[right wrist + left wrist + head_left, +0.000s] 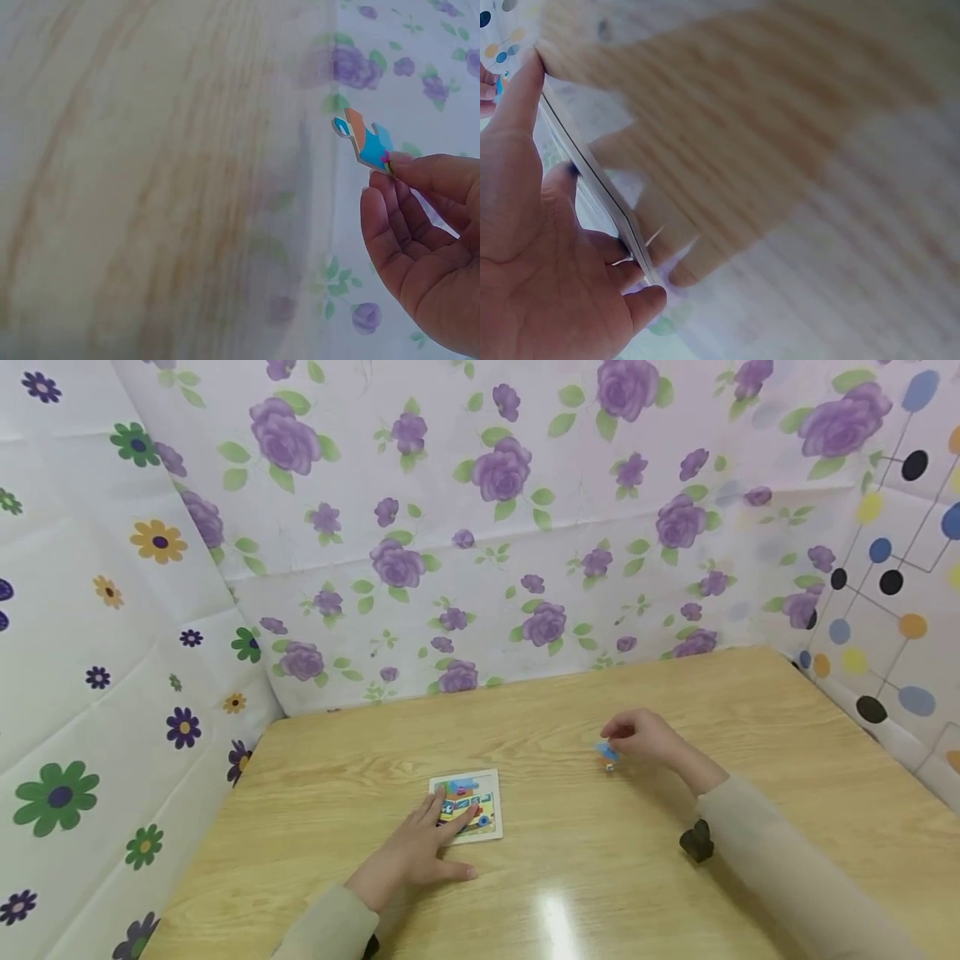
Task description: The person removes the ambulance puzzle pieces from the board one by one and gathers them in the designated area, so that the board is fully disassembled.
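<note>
While your left hand (pixel 420 852) rests, fingers spread, on the puzzle board (pixel 498 806), your right hand (pixel 647 739) pinches a puzzle piece (pixel 369 150), well to the board's right and slightly farther out.

The person's left hand (pixel 420 852) lies palm down, fingers fanned straight and thumb stuck out sideways, nearer the table (pixel 570 835)'s left edge. I see the right hand (pixel 647 739) closer to the far edge, arm outstretched, thumb and forefinger pinching, remaining fingers loosely bent.
</note>
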Motion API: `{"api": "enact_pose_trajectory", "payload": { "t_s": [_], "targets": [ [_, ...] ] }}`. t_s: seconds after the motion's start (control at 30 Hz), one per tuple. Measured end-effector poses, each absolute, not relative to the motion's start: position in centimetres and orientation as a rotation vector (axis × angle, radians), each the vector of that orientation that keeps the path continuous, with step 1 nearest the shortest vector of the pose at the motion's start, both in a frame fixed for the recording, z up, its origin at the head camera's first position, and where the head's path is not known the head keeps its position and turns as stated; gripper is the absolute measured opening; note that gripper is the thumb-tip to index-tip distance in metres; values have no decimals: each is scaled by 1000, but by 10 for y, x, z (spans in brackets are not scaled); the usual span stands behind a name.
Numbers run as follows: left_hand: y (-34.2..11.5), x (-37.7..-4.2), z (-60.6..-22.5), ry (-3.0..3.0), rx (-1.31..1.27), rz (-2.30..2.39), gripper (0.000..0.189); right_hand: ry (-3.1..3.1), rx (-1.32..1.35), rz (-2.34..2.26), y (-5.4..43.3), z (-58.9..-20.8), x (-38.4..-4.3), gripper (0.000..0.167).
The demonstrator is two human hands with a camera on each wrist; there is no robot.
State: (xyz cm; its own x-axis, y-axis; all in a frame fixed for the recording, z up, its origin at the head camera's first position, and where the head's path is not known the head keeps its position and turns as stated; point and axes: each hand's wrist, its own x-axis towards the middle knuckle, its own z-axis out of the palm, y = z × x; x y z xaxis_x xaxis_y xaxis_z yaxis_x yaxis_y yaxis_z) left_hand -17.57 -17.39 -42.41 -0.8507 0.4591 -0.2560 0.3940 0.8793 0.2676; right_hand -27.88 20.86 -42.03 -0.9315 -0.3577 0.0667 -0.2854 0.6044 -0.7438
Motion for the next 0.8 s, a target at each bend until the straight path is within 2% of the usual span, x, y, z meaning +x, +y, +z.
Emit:
{"api": "enact_pose_trajectory", "payload": {
  "t_s": [0.8],
  "targets": [
    [-175, -177, -427, 2757, 656, 254, 86, 2710, -403, -1146, 226, -431, -281, 14]
  ]
}}
